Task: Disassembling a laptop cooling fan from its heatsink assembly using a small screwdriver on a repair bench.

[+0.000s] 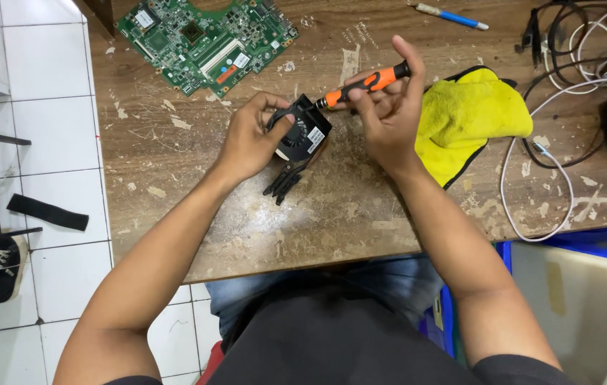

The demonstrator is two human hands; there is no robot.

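Observation:
My left hand (250, 135) grips a black cooling fan (305, 130) with a label, tilted up off the worn wooden table (303, 214). A dark heat-pipe piece (286, 182) hangs from the fan's lower side. My right hand (389, 107) holds an orange-and-black screwdriver (364, 83) with its tip against the fan's upper edge. The two hands are close together above the table's middle.
A green circuit board (207, 39) lies at the back left. A yellow cloth (471, 117) sits right of my right hand. Tangled black and white cables (574, 64) cover the right side. A blue pen (453, 16) lies at the back. Blue bins (574, 299) stand lower right.

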